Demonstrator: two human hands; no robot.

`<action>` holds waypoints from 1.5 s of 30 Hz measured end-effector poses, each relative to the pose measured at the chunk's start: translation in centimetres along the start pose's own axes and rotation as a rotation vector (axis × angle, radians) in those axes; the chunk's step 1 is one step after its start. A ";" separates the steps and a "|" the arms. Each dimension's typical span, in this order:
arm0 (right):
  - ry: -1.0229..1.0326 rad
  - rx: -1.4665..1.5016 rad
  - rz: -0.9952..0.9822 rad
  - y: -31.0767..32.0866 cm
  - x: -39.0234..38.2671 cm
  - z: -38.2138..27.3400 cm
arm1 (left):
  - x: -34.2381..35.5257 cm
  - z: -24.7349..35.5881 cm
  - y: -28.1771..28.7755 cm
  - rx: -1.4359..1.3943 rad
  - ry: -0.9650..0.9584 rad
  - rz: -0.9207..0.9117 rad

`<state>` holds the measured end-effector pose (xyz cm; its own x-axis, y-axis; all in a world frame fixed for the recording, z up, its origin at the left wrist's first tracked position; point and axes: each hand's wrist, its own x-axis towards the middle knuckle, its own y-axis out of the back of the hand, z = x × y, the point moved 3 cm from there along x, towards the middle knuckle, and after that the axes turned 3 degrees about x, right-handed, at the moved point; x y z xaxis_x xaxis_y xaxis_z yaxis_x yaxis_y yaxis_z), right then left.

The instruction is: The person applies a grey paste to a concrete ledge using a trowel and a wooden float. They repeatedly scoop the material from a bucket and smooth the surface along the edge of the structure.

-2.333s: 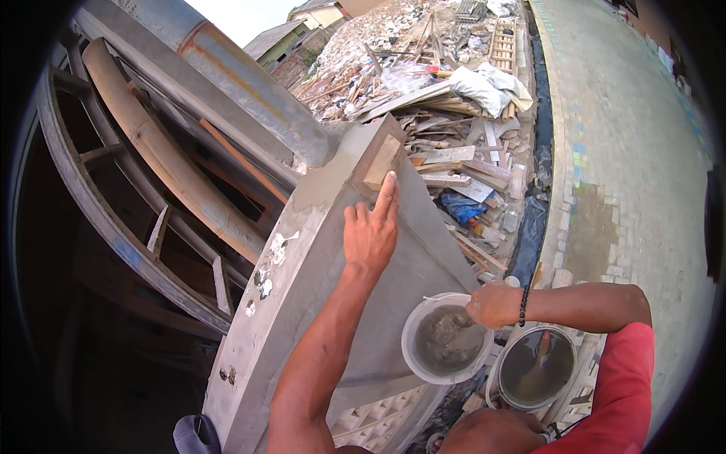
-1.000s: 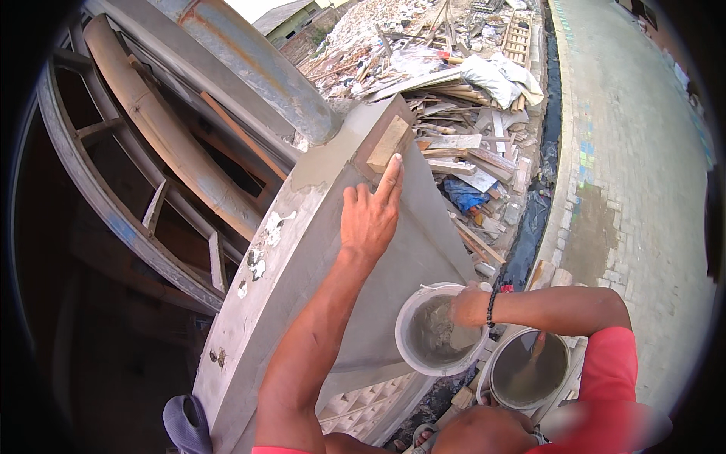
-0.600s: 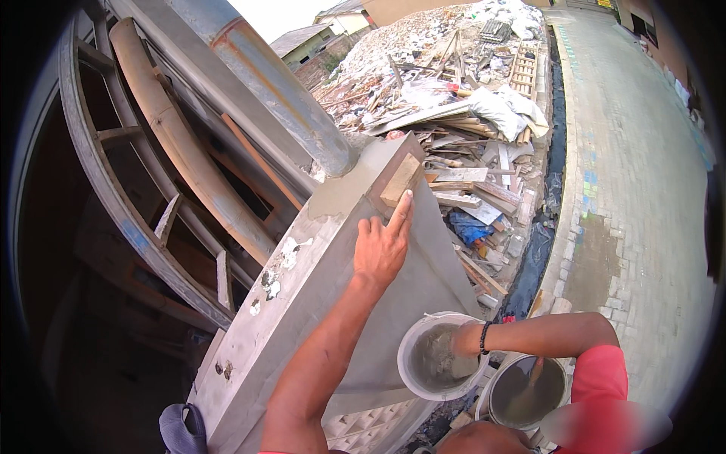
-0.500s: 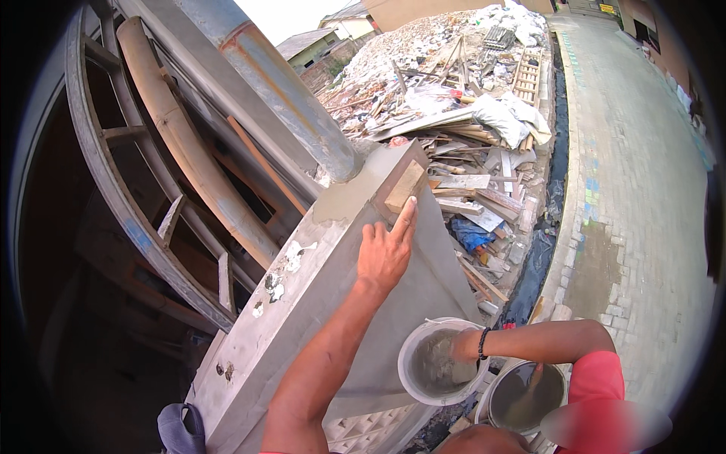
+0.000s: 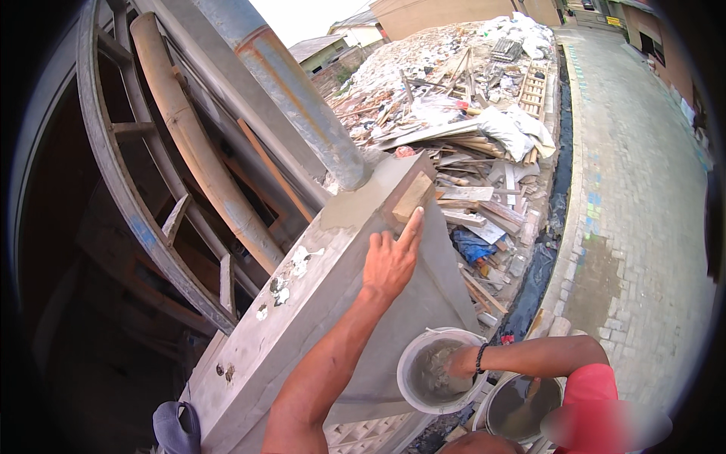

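My left hand (image 5: 391,261) presses a short wooden block (image 5: 414,198) against the outer face of a grey plastered wall (image 5: 333,303), near its top corner. Its index finger stretches along the block while the other fingers bend against the plaster. Lower right, my right hand (image 5: 460,363) reaches into a white bucket (image 5: 404,378) of wet grey mortar (image 5: 432,369); its fingers are hidden there. A dark beaded bracelet circles that wrist. Beside it stands a second bucket (image 5: 484,415) of murky water, partly under my right arm. Damp mortar (image 5: 348,210) covers the wall's top near the corner.
A rusty metal pole (image 5: 295,98) rises from the wall top. Left of it lean a bamboo pole (image 5: 193,144) and a ladder-like frame (image 5: 125,170). A grey cap-like thing (image 5: 175,427) lies lower left. Beyond are a rubble heap (image 5: 431,60), a drain (image 5: 541,257) and a paved lane (image 5: 643,151).
The view has shifted slightly. My left hand stays at the block on the wall. My right hand has moved a little within the bucket, and the mortar around it looks stirred.
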<state>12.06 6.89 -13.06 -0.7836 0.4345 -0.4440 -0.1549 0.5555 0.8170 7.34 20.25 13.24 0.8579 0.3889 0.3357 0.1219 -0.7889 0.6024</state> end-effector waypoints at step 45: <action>-0.229 1.387 1.328 27.2 -15.3 10.3 | -0.2 0.8 -0.4 -0.098 0.074 -0.004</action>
<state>26.05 22.66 12.21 0.1187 0.9929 -0.0082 0.9823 -0.1186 -0.1448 7.56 20.17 12.34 0.8179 0.4287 0.3837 0.0723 -0.7382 0.6708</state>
